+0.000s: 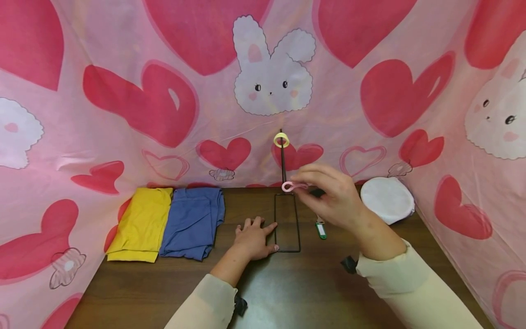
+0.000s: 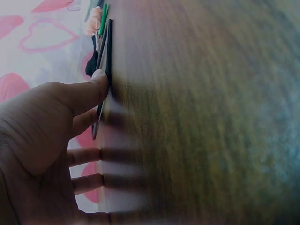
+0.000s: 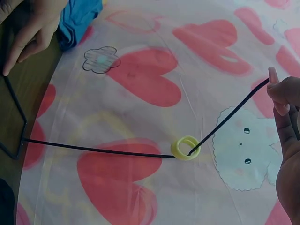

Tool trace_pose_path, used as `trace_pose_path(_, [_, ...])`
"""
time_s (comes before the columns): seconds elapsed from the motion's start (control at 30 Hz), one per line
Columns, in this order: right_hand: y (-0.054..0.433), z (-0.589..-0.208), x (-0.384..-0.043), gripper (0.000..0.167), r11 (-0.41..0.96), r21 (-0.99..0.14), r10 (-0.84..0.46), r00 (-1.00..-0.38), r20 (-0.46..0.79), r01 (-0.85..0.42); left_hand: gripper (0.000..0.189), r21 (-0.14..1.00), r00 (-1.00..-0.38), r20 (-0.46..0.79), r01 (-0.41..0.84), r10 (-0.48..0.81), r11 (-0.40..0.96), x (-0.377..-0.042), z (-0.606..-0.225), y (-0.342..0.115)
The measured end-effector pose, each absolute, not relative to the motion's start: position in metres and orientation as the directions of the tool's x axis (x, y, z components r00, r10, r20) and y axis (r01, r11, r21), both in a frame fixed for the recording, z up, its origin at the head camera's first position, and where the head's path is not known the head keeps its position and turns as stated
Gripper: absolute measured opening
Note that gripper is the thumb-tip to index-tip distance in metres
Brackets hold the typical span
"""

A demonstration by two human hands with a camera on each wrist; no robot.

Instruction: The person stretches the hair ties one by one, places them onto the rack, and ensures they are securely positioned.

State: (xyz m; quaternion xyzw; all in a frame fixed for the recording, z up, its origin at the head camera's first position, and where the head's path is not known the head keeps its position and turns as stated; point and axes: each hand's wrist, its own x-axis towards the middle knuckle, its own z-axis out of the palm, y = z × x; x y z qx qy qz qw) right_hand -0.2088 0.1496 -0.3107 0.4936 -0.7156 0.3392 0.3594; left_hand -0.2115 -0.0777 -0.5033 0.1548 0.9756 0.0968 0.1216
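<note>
A black wire stand (image 1: 299, 228) rests on the table, its rectangular base flat and its rod rising at the back. A yellow hair tie (image 1: 276, 141) hangs around the wire, at the bend seen in the right wrist view. My right hand (image 1: 334, 194) pinches a pink hair tie (image 1: 286, 187), its loop around or right beside the wire's free end; I cannot tell which. My left hand (image 1: 252, 240) lies with fingers spread on the table, thumb and forefinger touching the base's left side. In the left wrist view the thumb (image 2: 89, 93) presses on the base wire.
Folded yellow cloth (image 1: 139, 224) and blue cloth (image 1: 191, 224) lie at the left. Right of the stand is a green key tag (image 1: 321, 230) beside a dark item partly hidden by my right hand. A white round pouch (image 1: 387, 199) sits farther right. Patterned pink fabric (image 1: 230, 128) walls the table's back and sides.
</note>
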Motion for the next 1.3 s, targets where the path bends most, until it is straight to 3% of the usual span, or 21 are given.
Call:
trace_pose_path(0.2, [0.149,-0.315,-0.215,0.04,0.327,-0.131,-0.458,-0.278,0.845,-0.936,0.074,0.224,-0.921,-0.212,0.28,0.327,0.933,-0.211,-0.503,-0.078])
trace_pose_path(0.57, [0.144,-0.326,-0.238,0.03,0.34,-0.165,-0.441,-0.312,0.841,-0.926,0.074,0.211,-0.919,-0.217,0.285,0.33,0.935,-0.212,-0.502,-0.078])
trace_pose_path(0.87, [0.134,-0.334,-0.26,0.024,0.415,-0.237,-0.376,-0.403,0.835,-0.879,0.074,0.221,-0.917,-0.226,0.28,0.329,0.934,-0.211,-0.501,-0.077])
trace_pose_path(1.3, [0.124,-0.344,-0.293,0.016,0.498,-0.299,-0.286,-0.48,0.83,-0.814,0.075,0.224,-0.916,-0.23,0.279,0.329,0.934,-0.212,-0.501,-0.077])
